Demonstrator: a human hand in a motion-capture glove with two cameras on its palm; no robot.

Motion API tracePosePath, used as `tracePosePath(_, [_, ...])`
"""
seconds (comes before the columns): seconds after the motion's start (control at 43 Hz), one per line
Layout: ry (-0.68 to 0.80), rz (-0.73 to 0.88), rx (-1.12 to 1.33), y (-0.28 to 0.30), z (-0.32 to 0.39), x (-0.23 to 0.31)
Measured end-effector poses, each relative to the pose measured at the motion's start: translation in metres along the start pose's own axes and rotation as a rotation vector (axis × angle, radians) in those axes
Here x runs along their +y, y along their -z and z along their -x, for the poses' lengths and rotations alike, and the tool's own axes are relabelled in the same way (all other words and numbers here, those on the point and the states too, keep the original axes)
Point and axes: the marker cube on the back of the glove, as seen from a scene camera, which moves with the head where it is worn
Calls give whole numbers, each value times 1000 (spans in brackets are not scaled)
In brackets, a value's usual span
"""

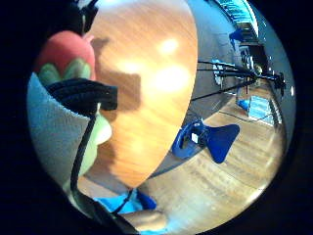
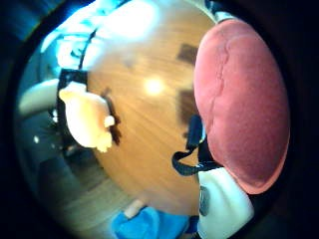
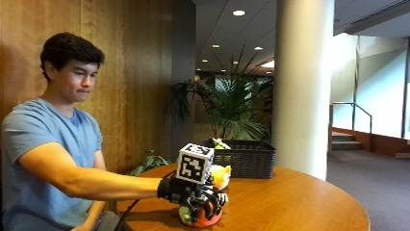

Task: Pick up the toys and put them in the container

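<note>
At the near edge of the round wooden table [image 3: 295, 202], my gloved right hand [image 3: 185, 191] grips a red and green plush toy [image 3: 200, 217] from above, fingers curled around it. The toy sits low at the tabletop; I cannot tell whether it touches the wood. Its red body [image 2: 241, 104] fills much of the thumb side palm view, and its red and green parts [image 1: 66, 56] show beside the palm in the other. A cream plush toy [image 3: 220, 176] [image 2: 87, 117] lies on the table just behind my hand. The black woven basket [image 3: 249, 159] stands at the far side, with a green and yellow toy [image 3: 220, 143] inside.
A large potted plant [image 3: 224, 106] and a white column [image 3: 304, 86] stand beyond the table. On the floor beside the table are a blue chair [image 1: 215, 139] and a black tripod [image 1: 230, 81]. Bare wood stretches to the right of my hand.
</note>
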Motion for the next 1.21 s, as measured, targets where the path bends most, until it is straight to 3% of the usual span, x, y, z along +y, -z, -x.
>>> tracePosePath(0.163, [-18,-79,-25,13,1,-5])
tracePosePath(0.348, [-30,-65,-23,44,14,5])
tracePosePath(0.767, [-104,-208,31,201,67,44])
tracePosePath(1.208, [76,-328,-27,324,187,82])
